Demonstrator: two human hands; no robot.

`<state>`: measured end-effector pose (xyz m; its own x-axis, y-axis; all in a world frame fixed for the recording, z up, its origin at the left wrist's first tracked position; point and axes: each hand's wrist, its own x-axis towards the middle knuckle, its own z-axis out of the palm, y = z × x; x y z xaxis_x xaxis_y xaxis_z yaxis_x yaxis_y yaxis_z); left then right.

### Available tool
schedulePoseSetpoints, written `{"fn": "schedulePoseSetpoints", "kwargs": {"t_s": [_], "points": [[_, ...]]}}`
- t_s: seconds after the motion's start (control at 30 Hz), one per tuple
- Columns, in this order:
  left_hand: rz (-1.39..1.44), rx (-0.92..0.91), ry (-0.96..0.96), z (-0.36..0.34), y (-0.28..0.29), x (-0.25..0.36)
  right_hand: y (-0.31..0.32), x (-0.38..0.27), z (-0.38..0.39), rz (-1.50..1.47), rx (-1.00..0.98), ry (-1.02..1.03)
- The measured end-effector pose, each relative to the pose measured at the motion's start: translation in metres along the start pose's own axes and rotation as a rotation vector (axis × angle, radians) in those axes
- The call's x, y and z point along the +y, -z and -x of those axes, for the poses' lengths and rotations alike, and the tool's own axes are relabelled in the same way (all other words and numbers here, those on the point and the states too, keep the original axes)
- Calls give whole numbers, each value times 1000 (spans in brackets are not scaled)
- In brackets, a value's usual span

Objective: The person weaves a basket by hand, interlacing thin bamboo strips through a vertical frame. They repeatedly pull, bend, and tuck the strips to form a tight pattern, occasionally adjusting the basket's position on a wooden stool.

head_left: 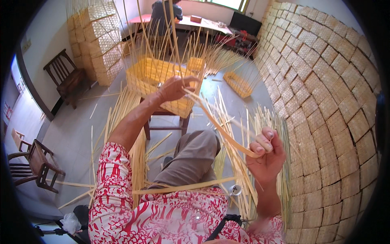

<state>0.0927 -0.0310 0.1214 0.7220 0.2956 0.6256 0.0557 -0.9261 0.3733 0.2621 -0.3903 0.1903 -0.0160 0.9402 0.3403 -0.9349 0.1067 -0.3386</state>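
A half-woven bamboo basket (pixel 151 77) with tall upright strips rests on a small wooden stool (pixel 164 122) in front of me. My left hand (pixel 174 88) reaches out to its near rim and grips the end of a long bamboo strip (pixel 219 124) there. The strip curves back to my right hand (pixel 266 152), which pinches its other part between thumb and fingers, raised above my right knee. Another loose strip (pixel 183 188) lies across my lap.
Loose bamboo strips (pixel 243 134) cover the floor around the stool. Stacked woven panels (pixel 333 101) form a wall on the right and a pile (pixel 99 40) at the back left. Wooden chairs (pixel 65 79) stand left. A person (pixel 162 16) sits at a far table.
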Motion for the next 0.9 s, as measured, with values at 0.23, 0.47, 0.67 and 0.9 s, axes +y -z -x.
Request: {"fn": "schedulePoseSetpoints", "kwargs": {"t_s": [0.23,0.47,0.67,0.9], "points": [[-122,-108,-230,10,-3,-12,32,1,-6,148,-91,68],[-64,-28,-224,18,2,-3,125,-63,2,1568,-109,-410],[-112,-82,-140,40,10,0,179,-17,-127,1295,162,-124],[-192,-86,-176,35,0,0,165,39,-247,1453,293,-335]]}}
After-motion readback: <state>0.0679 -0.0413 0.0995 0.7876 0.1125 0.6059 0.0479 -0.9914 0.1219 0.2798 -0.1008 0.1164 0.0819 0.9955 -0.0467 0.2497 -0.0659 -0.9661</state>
